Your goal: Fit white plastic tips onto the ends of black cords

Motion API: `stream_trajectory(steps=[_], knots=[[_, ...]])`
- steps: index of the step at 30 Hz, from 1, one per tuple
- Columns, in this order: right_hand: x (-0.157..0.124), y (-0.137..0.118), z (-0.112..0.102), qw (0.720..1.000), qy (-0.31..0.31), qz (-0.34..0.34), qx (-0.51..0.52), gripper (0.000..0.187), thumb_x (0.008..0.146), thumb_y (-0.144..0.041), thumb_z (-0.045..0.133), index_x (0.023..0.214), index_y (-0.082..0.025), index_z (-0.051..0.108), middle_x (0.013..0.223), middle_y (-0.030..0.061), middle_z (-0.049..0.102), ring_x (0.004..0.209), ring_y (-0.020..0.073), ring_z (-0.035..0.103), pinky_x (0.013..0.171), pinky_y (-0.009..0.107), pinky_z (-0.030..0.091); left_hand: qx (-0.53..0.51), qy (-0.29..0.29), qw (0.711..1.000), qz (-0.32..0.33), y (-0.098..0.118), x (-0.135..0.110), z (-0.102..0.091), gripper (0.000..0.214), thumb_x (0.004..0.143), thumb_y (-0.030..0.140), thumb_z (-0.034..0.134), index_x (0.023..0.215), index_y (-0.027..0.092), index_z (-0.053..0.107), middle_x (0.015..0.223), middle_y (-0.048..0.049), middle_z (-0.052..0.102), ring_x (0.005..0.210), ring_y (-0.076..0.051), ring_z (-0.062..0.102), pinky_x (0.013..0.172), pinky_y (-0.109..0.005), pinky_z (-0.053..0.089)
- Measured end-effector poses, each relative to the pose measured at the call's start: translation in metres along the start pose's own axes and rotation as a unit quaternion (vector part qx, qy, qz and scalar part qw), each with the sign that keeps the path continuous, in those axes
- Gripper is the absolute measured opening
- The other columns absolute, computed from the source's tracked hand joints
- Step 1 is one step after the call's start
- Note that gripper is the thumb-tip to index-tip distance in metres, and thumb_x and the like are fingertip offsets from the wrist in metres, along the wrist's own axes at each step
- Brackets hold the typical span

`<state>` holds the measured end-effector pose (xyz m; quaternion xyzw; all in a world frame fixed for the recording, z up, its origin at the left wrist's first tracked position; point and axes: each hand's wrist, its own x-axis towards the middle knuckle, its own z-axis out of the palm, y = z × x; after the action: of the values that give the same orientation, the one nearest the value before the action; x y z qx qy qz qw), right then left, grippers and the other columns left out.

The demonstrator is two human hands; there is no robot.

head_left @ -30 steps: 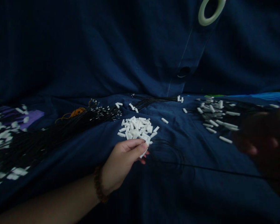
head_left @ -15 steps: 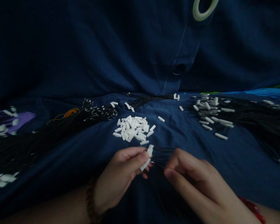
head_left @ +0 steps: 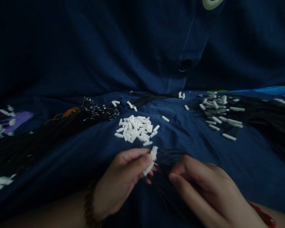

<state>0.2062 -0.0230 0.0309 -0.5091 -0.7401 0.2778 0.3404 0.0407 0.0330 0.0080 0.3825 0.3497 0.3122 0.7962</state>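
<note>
Between thumb and fingers, my left hand [head_left: 125, 177] pinches a white plastic connector housing [head_left: 154, 152], with a second white housing [head_left: 148, 169] just below it. Thin black wires [head_left: 172, 152] run from the housings toward the right, and more hang down below. A small shiny metal tip shows beside the lower housing. To the right, my right hand [head_left: 199, 186] is closed, thumb against index finger, close to the dark wires; whether a wire is between its fingertips is too dark to tell. A pile of loose white housings [head_left: 135, 128] lies just beyond my left hand.
Black wires with metal tips [head_left: 99, 110] lie at the left, by an orange tie [head_left: 70, 111] and a purple piece [head_left: 21, 122]. A small wire bundle [head_left: 154, 97] lies behind the pile. Wires with white housings [head_left: 236, 122] spread at the right. Dark blue cloth [head_left: 85, 152] lies beneath.
My right hand has shifted slightly right and down, away from the housings. My left hand keeps its pinch on them. The whole view has moved a little.
</note>
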Motion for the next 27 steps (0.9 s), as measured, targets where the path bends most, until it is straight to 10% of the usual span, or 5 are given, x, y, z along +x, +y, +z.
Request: stream_trajectory(steps=[27], knots=[[-0.0032,-0.0002,0.0037,0.997,0.005,-0.024,-0.074,0.015,0.083,-0.011,0.041,0.07,-0.018,0.044,0.059,-0.0056,0.049,0.055,0.0039,0.049,0.048,0.015,0.034,0.059,0.041,0.997,0.007,-0.0036,0.0024,0.0002,0.012,0.075,0.026,0.06,0.079,0.017,0.066,0.065,0.0013,0.06,0.063,-0.009,0.052,0.057,-0.018,0.041]])
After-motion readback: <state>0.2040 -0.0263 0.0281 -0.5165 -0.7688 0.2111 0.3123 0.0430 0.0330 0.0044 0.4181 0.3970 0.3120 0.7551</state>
